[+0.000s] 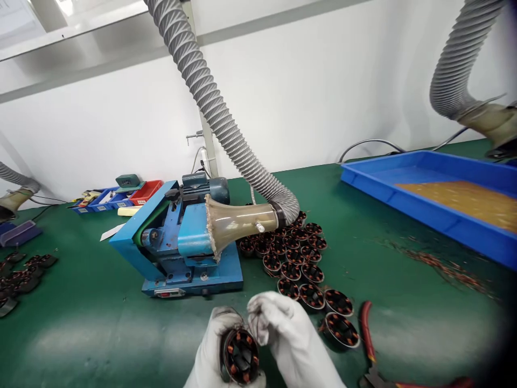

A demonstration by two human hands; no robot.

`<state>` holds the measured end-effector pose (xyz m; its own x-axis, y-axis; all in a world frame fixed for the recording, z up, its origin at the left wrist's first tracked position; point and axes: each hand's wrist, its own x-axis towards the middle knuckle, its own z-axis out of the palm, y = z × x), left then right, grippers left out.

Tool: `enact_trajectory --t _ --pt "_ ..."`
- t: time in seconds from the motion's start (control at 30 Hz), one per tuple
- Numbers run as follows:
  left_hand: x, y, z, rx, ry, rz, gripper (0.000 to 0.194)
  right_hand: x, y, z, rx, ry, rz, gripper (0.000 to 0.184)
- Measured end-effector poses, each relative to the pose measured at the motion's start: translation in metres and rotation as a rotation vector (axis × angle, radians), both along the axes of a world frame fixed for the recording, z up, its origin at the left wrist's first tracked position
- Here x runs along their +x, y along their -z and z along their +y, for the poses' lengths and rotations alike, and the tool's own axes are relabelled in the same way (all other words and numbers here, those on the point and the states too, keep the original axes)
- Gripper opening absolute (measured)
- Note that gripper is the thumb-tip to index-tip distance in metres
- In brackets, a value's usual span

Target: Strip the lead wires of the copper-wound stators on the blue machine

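My left hand [214, 353], in a white glove, is wrapped around a motor stator [242, 357], a dark ring with copper windings whose open face is turned toward me. My right hand [278, 323], also gloved in white, has its fingers pinched together at the stator's upper right edge. Fine dark wire ends [243, 323] stick out there and run to the fingertips, though the pinch is partly blurred. Just beyond my right hand, several similar stators [311, 296] stand close together on the green table [105, 334].
A blue grinding machine [197, 231] with a suction hood [238, 221] and grey hose [226, 118] stands ahead. Red-handled pliers [368, 334] lie right. Copper wire scraps [444, 267] lie before a blue tray [428, 210]. More stators [24, 277] and small bins [147, 191] are left.
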<state>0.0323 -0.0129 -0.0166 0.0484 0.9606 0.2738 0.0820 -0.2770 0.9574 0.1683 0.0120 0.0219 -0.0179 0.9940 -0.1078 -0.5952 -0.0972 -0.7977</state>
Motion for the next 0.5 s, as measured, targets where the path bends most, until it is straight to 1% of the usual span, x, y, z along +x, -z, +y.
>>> enact_trajectory --t 0.03,0.07,0.1,0.13,0.23,0.27,0.3,0.33,0.4,0.43,0.5 --pt "-0.002 -0.002 0.001 0.084 -0.011 0.043 0.046 0.001 -0.004 0.001 -0.035 0.019 0.096 0.022" --pt "-0.004 -0.003 0.002 0.161 -0.029 0.087 0.047 0.001 -0.007 0.002 -0.057 0.033 0.148 0.021" --pt "-0.005 -0.004 0.003 0.216 -0.052 0.117 0.048 -0.001 -0.009 0.003 -0.063 0.025 0.135 0.02" --pt "-0.005 -0.006 0.005 0.257 -0.065 0.14 0.05 -0.003 -0.011 0.004 -0.053 -0.008 0.06 0.019" --pt "-0.004 -0.01 0.008 0.324 -0.072 0.203 0.055 -0.016 -0.012 0.008 0.046 -0.142 -0.289 0.014" --pt "-0.004 -0.01 0.008 0.332 -0.081 0.219 0.055 -0.021 -0.012 0.009 0.077 -0.157 -0.352 0.01" --pt "-0.004 -0.011 0.008 0.331 -0.101 0.225 0.054 -0.025 -0.012 0.011 0.091 -0.157 -0.367 0.008" --pt "-0.003 -0.011 0.007 0.322 -0.135 0.219 0.053 -0.028 -0.012 0.013 0.084 -0.145 -0.338 0.01" --pt "-0.005 -0.009 0.006 0.294 -0.236 0.184 0.049 -0.03 -0.013 0.017 0.04 -0.096 -0.172 0.012" --pt "-0.006 -0.008 0.005 0.274 -0.296 0.166 0.047 -0.029 -0.013 0.02 0.03 -0.025 -0.057 0.014" --pt "-0.01 -0.005 0.006 0.193 -0.4 0.13 0.044 -0.029 -0.01 0.023 0.033 0.18 0.11 0.017"
